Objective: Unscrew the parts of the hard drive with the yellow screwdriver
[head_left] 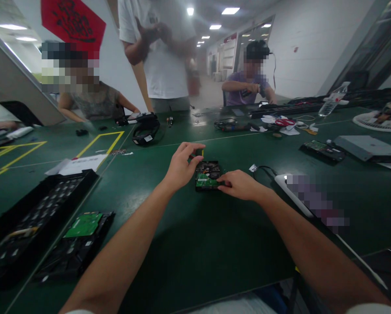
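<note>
A hard drive (207, 175) with a green circuit board lies on the green table in front of me. My left hand (182, 165) is curled at its far left corner. Between that thumb and the fingers shows a small dark piece with a yellow edge (200, 153); its kind is unclear. My right hand (236, 185) grips the drive's near right edge, thumb low on the side and fingertips by the board.
At left are a long black tray (35, 213) and another drive with a green board (84, 224). A white power strip (293, 196), a grey metal case (368, 148) and a plastic bottle (334, 100) stand to the right. Several people are across the table.
</note>
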`<state>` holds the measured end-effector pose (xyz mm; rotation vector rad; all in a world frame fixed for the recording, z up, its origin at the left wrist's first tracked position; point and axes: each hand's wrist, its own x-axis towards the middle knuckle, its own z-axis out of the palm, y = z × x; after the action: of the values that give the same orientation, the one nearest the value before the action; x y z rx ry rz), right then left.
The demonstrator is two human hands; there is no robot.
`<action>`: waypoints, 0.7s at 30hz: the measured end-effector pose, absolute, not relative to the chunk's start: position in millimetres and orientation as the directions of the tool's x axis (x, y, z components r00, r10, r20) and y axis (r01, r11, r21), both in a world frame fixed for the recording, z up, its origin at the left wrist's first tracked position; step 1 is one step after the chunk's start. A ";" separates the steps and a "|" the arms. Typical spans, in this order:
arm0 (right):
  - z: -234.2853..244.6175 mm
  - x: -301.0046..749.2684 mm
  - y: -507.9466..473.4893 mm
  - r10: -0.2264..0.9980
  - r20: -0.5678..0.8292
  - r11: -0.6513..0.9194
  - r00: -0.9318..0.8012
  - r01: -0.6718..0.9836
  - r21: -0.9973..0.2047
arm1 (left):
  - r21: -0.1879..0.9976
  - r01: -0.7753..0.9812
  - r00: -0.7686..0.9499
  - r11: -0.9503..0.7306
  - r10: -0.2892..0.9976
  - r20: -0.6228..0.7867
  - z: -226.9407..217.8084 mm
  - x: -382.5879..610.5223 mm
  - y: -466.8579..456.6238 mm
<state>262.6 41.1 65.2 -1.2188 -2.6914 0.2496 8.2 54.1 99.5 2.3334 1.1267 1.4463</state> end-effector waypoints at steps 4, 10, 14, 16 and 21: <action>66.8 262.2 40.6 0.761 0.077 0.643 -0.644 0.733 -0.222 | 0.497 0.538 0.246 -0.681 0.690 0.680 99.8 7.8 53.4; 67.3 261.9 40.1 0.760 0.074 0.644 -0.646 0.731 -0.226 | 0.614 0.496 0.187 -0.614 0.766 0.615 98.3 8.6 53.8; 66.6 261.4 39.9 0.753 0.084 0.651 -0.653 0.721 -0.237 | 0.689 0.410 0.159 -0.598 0.791 0.591 97.3 10.0 53.6; 66.2 261.2 39.9 0.751 0.090 0.654 -0.654 0.719 -0.237 | 0.684 0.414 0.167 -0.600 0.789 0.591 96.2 10.6 53.5; 65.8 261.4 39.6 0.754 0.096 0.653 -0.650 0.726 -0.214 | 0.645 0.491 0.199 -0.586 0.796 0.572 94.9 8.7 53.7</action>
<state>261.4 39.6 65.8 -1.2175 -2.6930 0.2324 8.7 53.7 94.9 2.1596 1.2126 1.3382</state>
